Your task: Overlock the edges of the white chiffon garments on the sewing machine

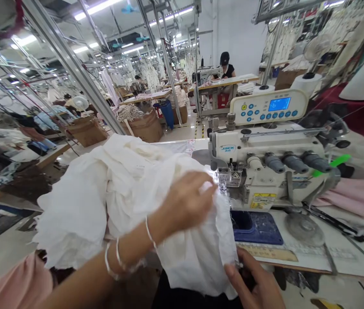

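White fabric (198,253) hangs over the front edge of the table and runs up to the needle area of a white overlock sewing machine (278,148). My left hand (186,201), with thin bangles at the wrist, reaches across the cloth. It is slightly blurred; its fingers are bent and closed on the fabric close to the presser foot, which is lit by a small lamp. Lower down, my right hand (256,279) pinches the fabric's right edge between thumb and fingers, at the table's front edge. Part of its fingers is hidden behind the cloth.
A control panel (268,107) with a blue screen sits atop the machine. A ruler (268,253) lies along the table edge. Pink cloth (356,197) and thread cones (306,83) are to the right. A person (225,71) sits at another machine behind.
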{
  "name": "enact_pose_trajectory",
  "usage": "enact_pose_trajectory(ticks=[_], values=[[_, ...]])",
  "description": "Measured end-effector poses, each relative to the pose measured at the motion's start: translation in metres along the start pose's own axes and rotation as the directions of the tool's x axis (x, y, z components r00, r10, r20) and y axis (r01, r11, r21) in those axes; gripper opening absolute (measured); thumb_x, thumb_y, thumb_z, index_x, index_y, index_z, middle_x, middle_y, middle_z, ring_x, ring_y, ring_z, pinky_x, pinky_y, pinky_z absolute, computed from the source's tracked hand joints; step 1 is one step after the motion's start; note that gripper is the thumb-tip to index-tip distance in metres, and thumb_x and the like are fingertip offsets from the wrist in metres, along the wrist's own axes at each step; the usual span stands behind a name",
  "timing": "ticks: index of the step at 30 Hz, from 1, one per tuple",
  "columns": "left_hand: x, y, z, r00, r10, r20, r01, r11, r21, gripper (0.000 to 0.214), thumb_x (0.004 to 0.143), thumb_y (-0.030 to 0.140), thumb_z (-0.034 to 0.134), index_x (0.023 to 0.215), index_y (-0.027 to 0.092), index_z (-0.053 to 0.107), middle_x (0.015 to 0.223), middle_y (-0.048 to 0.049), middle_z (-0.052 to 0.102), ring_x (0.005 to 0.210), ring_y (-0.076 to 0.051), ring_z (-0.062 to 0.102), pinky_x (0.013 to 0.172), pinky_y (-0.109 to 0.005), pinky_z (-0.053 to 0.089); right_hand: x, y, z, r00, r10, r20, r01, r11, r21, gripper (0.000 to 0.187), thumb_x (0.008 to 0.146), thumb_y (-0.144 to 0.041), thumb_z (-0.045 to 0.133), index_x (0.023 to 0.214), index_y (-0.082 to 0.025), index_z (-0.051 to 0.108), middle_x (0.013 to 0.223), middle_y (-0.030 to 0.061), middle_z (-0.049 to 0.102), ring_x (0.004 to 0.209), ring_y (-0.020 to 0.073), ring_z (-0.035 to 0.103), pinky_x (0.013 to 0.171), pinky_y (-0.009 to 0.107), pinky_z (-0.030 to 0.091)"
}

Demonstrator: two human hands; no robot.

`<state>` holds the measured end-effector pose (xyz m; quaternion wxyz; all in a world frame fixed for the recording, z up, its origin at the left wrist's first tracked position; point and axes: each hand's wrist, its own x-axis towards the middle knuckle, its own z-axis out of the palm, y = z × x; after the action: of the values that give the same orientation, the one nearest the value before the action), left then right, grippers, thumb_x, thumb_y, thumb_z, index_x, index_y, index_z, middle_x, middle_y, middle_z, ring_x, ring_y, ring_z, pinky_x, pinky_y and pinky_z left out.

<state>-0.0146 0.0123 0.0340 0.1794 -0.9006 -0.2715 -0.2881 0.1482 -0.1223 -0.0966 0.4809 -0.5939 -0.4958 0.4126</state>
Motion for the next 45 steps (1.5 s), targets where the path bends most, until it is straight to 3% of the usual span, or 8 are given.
enact_pose_trajectory(ticks=[2,5,8,17,21,25,38,45], values=[[-0.012,0.04,0.008,1.0,0.011,-0.007,-0.012,0.996,-0.084,0.011,0.087,0.014,0.053,0.093,0.01,0.061,0.093,-0.0101,0.064,0.096,-0.022,0.061,0.08,-0.036,0.056,0.01,-0.008,0.004,0.999,-0.003,0.046,-0.002,0.993,0.116,0.037,0.083,-0.053,0.057,0.095,-0.02,0.068,0.081,0.0033,0.069,0.073,0.0191,0.062,0.064,0.021,0.047],[-0.025,0.064,0.022,0.994,-0.111,-0.002,0.111,0.993,-0.045,0.012,0.089,0.013,0.052,0.096,0.009,0.06,0.092,-0.011,0.064,0.099,-0.023,0.062,0.085,-0.038,0.057,0.013,-0.008,0.014,0.996,0.013,0.092,-0.028,0.986,0.164,0.038,0.088,-0.052,0.051,0.069,-0.019,0.054,0.059,-0.0037,0.046,0.055,0.0123,0.043,0.05,0.019,0.036],[-0.031,0.059,0.034,0.981,-0.19,-0.046,0.187,0.98,-0.071,0.013,0.088,0.006,0.051,0.097,0.009,0.06,0.095,-0.0108,0.064,0.103,-0.022,0.061,0.094,-0.037,0.055,0.006,-0.002,0.021,1.0,0.018,0.019,-0.02,0.995,0.097,0.042,0.086,-0.05,0.054,0.059,-0.02,0.043,0.055,-0.0063,0.032,0.053,0.0101,0.031,0.05,0.021,0.029],[-0.021,0.034,0.038,0.959,-0.282,-0.037,0.257,0.915,-0.311,0.017,0.089,0.007,0.048,0.099,0.015,0.059,0.102,-0.0073,0.065,0.107,-0.017,0.061,0.096,-0.033,0.054,0.017,-0.008,0.017,0.999,0.049,-0.003,-0.049,0.997,0.058,0.044,0.087,-0.055,0.051,0.063,-0.017,0.054,0.056,-0.005,0.042,0.054,0.0103,0.036,0.054,0.02,0.032],[-0.023,0.04,0.031,0.97,-0.225,-0.092,0.194,0.946,-0.261,0.01,0.085,0.011,0.058,0.094,0.013,0.061,0.091,-0.0071,0.065,0.095,-0.02,0.061,0.085,-0.036,0.057,0.019,-0.006,0.018,0.998,0.063,-0.015,-0.061,0.994,0.089,0.044,0.086,-0.054,0.053,0.062,-0.017,0.057,0.054,-0.0055,0.039,0.053,0.0102,0.034,0.052,0.02,0.031],[-0.026,0.046,0.029,0.972,-0.233,-0.033,0.222,0.954,-0.202,0.005,0.085,0.013,0.057,0.087,0.014,0.061,0.086,-0.0071,0.064,0.088,-0.02,0.061,0.078,-0.036,0.058,0.02,-0.009,0.019,0.999,0.041,-0.026,-0.039,0.996,0.075,0.045,0.086,-0.053,0.053,0.061,-0.017,0.054,0.054,-0.0057,0.036,0.053,0.0097,0.033,0.051,0.02,0.03],[-0.02,0.02,0.042,0.954,-0.299,-0.015,0.269,0.876,-0.4,0.013,0.086,0.007,0.052,0.09,0.015,0.061,0.094,-0.0061,0.065,0.094,-0.015,0.064,0.083,-0.028,0.057,0.027,-0.009,0.022,0.999,0.038,0.016,-0.04,0.994,0.106,0.042,0.086,-0.052,0.055,0.062,-0.018,0.052,0.056,-0.0055,0.035,0.054,0.0097,0.033,0.051,0.02,0.029],[-0.02,0.031,0.031,0.973,-0.221,-0.072,0.196,0.947,-0.256,0.014,0.084,0.005,0.053,0.093,0.012,0.061,0.089,-0.008,0.064,0.09,-0.019,0.061,0.081,-0.036,0.057,0.028,-0.011,0.023,1.0,0.016,-0.016,-0.014,0.994,0.108,0.04,0.085,-0.052,0.056,0.064,-0.017,0.057,0.053,-0.005,0.043,0.051,0.0097,0.037,0.05,0.02,0.032]])
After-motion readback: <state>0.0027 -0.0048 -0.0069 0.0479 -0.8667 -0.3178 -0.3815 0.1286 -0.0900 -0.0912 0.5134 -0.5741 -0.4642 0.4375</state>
